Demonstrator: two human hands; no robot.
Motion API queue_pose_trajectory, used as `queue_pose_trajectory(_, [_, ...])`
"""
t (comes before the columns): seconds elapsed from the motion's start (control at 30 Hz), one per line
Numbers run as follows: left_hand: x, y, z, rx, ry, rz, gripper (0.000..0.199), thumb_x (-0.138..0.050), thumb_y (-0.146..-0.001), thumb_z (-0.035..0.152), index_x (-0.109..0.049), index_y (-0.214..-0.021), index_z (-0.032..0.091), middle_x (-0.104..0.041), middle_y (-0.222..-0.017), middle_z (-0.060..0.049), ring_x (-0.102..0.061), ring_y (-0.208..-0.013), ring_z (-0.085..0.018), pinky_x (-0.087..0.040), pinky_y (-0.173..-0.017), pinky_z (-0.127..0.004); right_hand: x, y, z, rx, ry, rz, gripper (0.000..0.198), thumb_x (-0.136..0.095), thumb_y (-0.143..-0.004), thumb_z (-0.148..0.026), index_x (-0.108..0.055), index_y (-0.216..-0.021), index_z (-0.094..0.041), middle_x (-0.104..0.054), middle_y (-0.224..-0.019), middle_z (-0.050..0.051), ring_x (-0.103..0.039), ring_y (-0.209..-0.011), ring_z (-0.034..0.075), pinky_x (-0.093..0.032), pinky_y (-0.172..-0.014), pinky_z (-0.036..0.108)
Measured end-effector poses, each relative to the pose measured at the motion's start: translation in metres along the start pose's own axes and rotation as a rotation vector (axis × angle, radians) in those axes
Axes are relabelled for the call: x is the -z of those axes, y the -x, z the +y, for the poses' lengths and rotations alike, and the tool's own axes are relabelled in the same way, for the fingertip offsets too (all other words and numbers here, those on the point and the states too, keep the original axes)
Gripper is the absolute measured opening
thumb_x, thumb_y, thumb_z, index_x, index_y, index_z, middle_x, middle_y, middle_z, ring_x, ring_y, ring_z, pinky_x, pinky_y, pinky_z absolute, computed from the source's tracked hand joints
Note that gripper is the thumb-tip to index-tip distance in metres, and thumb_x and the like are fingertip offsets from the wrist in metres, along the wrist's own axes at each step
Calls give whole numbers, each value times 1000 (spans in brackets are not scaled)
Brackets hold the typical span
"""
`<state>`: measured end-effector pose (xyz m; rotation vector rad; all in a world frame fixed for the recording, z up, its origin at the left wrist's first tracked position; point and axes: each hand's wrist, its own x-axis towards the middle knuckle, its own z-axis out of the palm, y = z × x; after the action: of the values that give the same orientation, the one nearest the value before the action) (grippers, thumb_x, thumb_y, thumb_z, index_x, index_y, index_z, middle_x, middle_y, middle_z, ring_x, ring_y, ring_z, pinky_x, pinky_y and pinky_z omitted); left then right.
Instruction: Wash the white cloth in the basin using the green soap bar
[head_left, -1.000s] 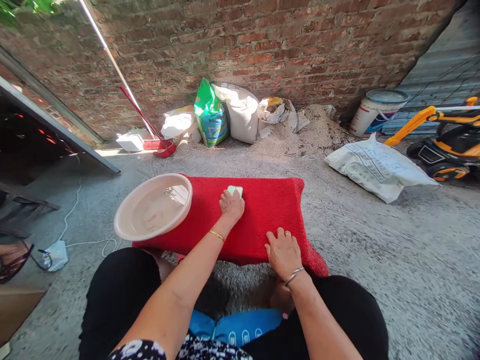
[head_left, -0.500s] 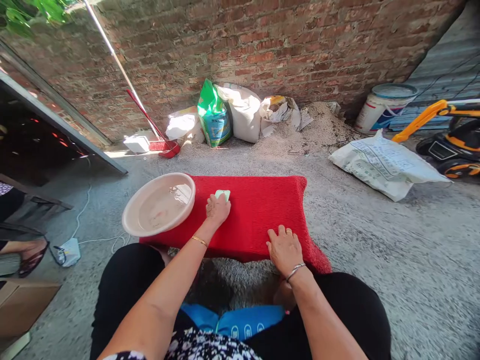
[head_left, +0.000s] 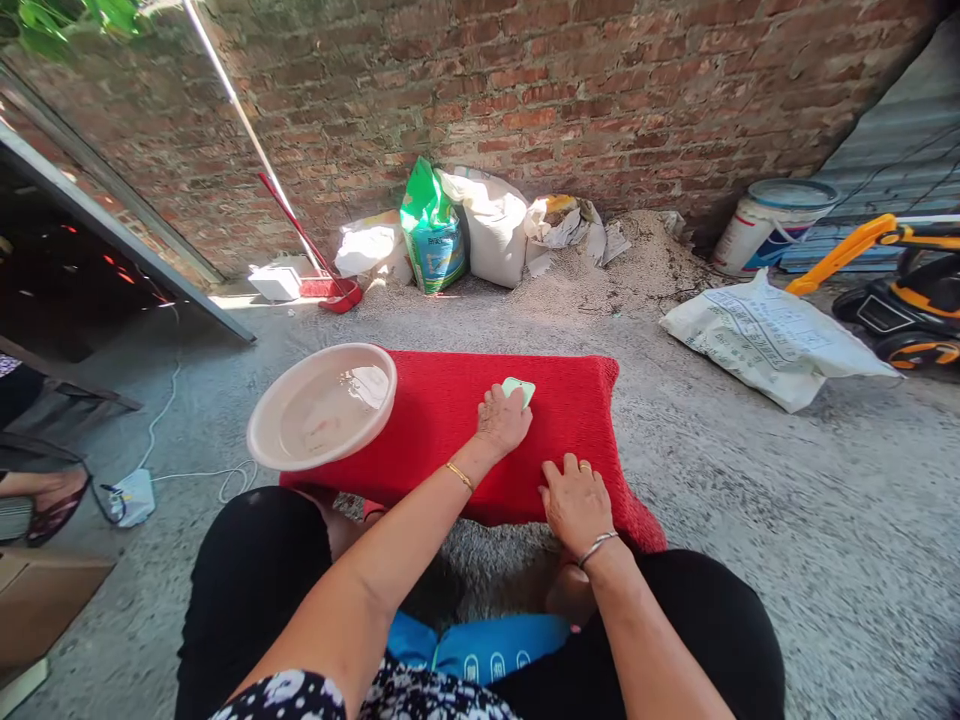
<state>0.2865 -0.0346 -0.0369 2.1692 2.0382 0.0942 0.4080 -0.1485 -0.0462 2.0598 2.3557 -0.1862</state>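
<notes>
- low table (head_left: pixel 427 460), pretty much hidden under a thick red cloth (head_left: pixel 570 400) hanging over the edges
- pale basin (head_left: pixel 274 400) on the left end, got some water (head_left: pixel 322 415) in it
- green block (head_left: pixel 519 386) on the cloth, left hand (head_left: pixel 504 420) gripping it
- right hand (head_left: pixel 577 500) resting near the front edge

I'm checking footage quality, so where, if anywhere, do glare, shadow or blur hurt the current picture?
Head view: glare whitens part of the clear water in the pale pink round basin; head view: sunlight bleaches the crumpled white sack by the red brick wall; head view: the dark doorway swallows detail; head view: the bare left hand and right hand look fairly sharp.
</notes>
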Motion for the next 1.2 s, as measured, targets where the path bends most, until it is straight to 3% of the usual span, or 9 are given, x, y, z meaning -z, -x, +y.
queue_pose_trajectory(0.13, [16, 13, -74, 169, -68, 31, 44, -45, -90, 40, -51, -131, 25, -49, -119, -15, -50, -110, -30, -44, -88, -40, 0, 0, 0, 1, -20, -23, 30, -55, -89, -32, -60, -117, -23, -55, -116, 13, -51, -106, 27, -36, -84, 36])
queue_pose_trajectory(0.23, [15, 22, -99, 267, -103, 35, 44, -44, -90, 41, -52, -130, 24, -49, -117, -16, -51, -107, -30, -45, -86, -41, 1, 0, 1, 8, -29, -26, 30, -54, -89, -32, -60, -117, -23, -55, -115, 13, -51, -106, 27, -36, -84, 37])
queue_pose_trajectory(0.33, [2, 27, -74, 247, -109, 46, 42, -44, -90, 39, -53, -128, 23, -48, -119, -16, -50, -108, -30, -44, -86, -41, 1, 0, 1, 3, -26, -21, 29, -54, -89, -32, -60, -116, -23, -55, -114, 13, -52, -105, 27, -36, -83, 36])
queue_pose_trajectory(0.5, [-21, 21, 10, 23, -64, 46, 44, -45, -89, 36, -50, -131, 25, -42, -133, -16, -45, -115, -30, -41, -92, -43, 0, -1, 1, 1, 4, -6, 23, -56, -88, -31, -62, -108, -21, -56, -110, 13, -52, -102, 26, -36, -82, 36])
queue_pose_trajectory(0.6, [-18, 15, 20, -41, -11, 11, 44, -44, -89, 39, -51, -131, 26, -46, -129, -15, -48, -112, -29, -42, -90, -41, -1, 0, 0, -3, 24, 14, 21, -56, -87, -31, -63, -105, -21, -56, -107, 13, -53, -101, 27, -36, -81, 36])
queue_pose_trajectory(0.87, [13, 34, -102, 183, -86, 51, 45, -47, -89, 40, -52, -132, 26, -50, -119, -14, -51, -108, -28, -44, -88, -38, -2, 1, 1, 11, 6, 20, 28, -54, -89, -33, -61, -115, -23, -56, -112, 13, -53, -104, 27, -36, -84, 36])
queue_pose_trajectory(0.93, [13, 39, -116, 236, -99, 51, 45, -47, -90, 40, -52, -132, 25, -50, -118, -14, -52, -107, -28, -44, -88, -37, -3, 1, 2, 13, 2, 16, 28, -54, -89, -33, -61, -115, -23, -55, -113, 13, -53, -104, 27, -36, -83, 36])
queue_pose_trajectory(1.03, [4, 46, -96, 218, -93, 46, 44, -46, -90, 39, -53, -131, 24, -49, -117, -14, -52, -106, -27, -44, -88, -37, -3, 1, 3, 12, 4, 9, 28, -54, -89, -33, -60, -115, -23, -55, -113, 13, -52, -104, 27, -36, -83, 36])
queue_pose_trajectory(1.2, [-20, 47, -14, -8, -82, 54, 43, -47, -89, 37, -50, -131, 27, -43, -131, -14, -48, -111, -28, -42, -92, -42, 0, 1, 1, 10, 33, 7, 24, -55, -89, -32, -62, -109, -22, -56, -109, 12, -53, -102, 27, -37, -81, 36])
